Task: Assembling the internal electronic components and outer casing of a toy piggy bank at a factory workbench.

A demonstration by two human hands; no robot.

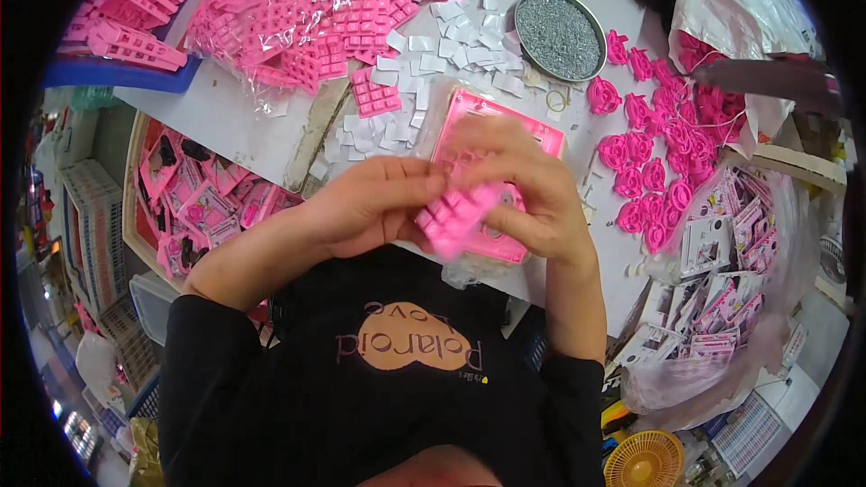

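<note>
Close in front of my body, my left hand (pixel 383 197) grips a pink plastic piece with a grid of raised squares (pixel 451 221) between thumb and fingers. My right hand (pixel 541 185) is curled over the piece's other side; its fingers are slightly blurred. Below both hands lies a stack of pink printed cards (pixel 469 108) with clear wrapping around it. A loose pink grid piece (pixel 375 93) rests just beyond, beside scattered small white slips (pixel 451 50). Whether anything small is between my right fingertips is hidden.
A bag of pink grid pieces (pixel 307 27) lies far left near a blue crate (pixel 126 74). A round tin of small metal parts (pixel 559 36) stands beyond the cards. Pink plastic loops (pixel 645 144) and a bag of printed cards (pixel 722 280) are right; a filled box (pixel 203 194) is left.
</note>
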